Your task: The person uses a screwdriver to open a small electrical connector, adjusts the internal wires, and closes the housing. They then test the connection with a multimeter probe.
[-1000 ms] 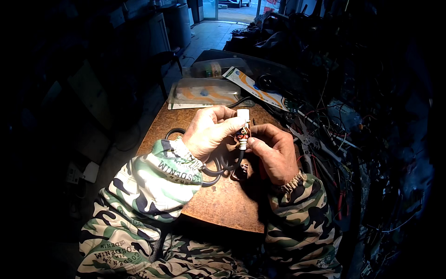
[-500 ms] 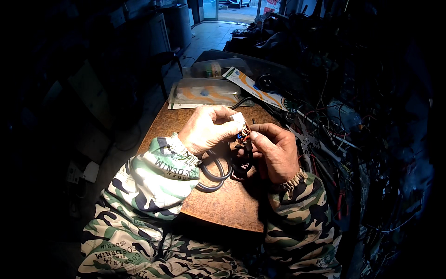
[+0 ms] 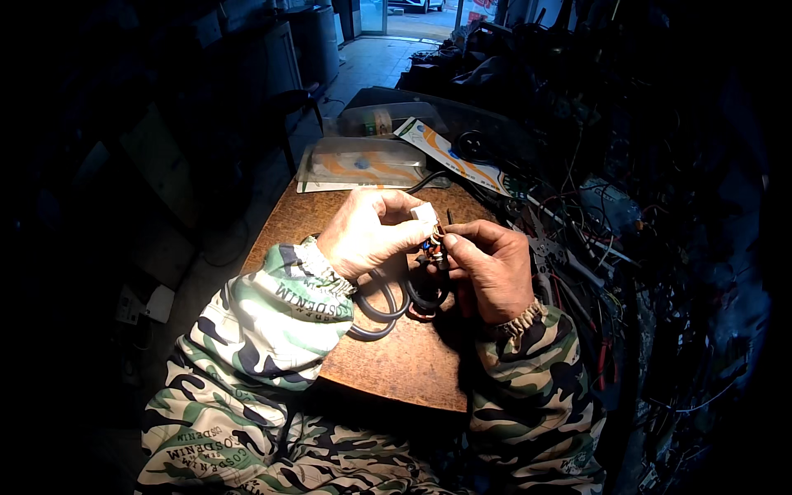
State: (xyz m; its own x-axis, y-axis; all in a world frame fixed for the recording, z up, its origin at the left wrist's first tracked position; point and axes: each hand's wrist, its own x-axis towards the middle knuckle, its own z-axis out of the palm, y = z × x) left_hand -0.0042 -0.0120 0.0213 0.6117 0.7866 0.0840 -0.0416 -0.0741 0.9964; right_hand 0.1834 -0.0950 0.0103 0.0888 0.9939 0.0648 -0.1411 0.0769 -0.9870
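Observation:
My left hand [image 3: 363, 233] is closed, thumb and fingers pinching a small white connector block [image 3: 422, 212] above the tabletop. Red, blue and pale wires [image 3: 435, 247] come out below the block. The fingertips of my right hand [image 3: 497, 272] are pressed together on these wires, close to the block. A slim dark tip [image 3: 450, 216] rises just beyond the right fingers; what it belongs to is hidden. Under my hands a thick black cable [image 3: 375, 330] lies in loops on the wood. The exact grip of the right fingers is partly hidden.
At the table's [image 3: 396, 375] far side lie clear plastic packages [image 3: 363, 157] and a printed orange-and-white card [image 3: 454, 157]. Pliers [image 3: 549, 247], more tools and tangled wires [image 3: 610, 223] crowd the right side. A dark stool [image 3: 293, 103] stands beyond the table's left.
Both hands keep almost the same place. The wires below the white block have shifted a little, and the right fingers have moved very slightly.

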